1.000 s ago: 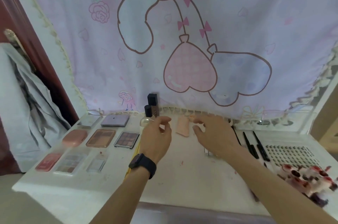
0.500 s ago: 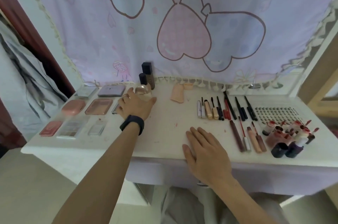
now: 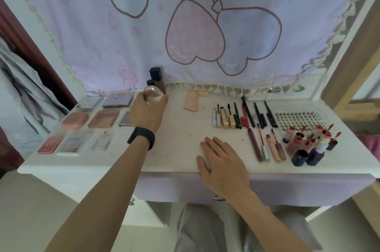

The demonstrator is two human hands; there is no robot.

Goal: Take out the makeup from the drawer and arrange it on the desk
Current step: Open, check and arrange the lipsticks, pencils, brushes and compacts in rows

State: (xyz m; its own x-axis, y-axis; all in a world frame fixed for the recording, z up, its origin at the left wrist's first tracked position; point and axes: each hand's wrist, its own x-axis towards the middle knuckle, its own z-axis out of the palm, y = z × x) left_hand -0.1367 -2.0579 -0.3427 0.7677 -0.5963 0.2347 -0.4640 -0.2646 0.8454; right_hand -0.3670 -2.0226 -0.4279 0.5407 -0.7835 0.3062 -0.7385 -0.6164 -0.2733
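At the far edge of the worktop (image 3: 176,148), left of its middle, your left hand (image 3: 147,114) grips a pale round bottle (image 3: 153,95), fingers and thumb curled round its body so that only the rounded top shows above them. It seems to stand upright, long axis pointing up from the surface, though your fingers hide its base and you cannot tell whether it touches the worktop. Just beyond it, against the far edge, stand two dark bottles (image 3: 156,78), close enough that the round bottle nearly meets the shorter one. The palettes (image 3: 103,119) lie in rows toward the left edge, just beside that hand. Your right hand (image 3: 222,161) lies flat and empty on the near edge, fingers straight and pointing away from you, well apart from the left. A row of pencils and tubes (image 3: 242,116) lies between it and the far edge, on its right, and a cluster of lip tubes (image 3: 308,144) stands near the right edge. The left hand is plainly the nearer one, so the next move is probably to seat the bottle beside the dark pair with a short push toward the far edge. Keep it upright and watch that it does not knock them over. The drawer (image 3: 174,188) sits under the near edge, directly below your right hand, which makes that hand the likelier one to reach in.
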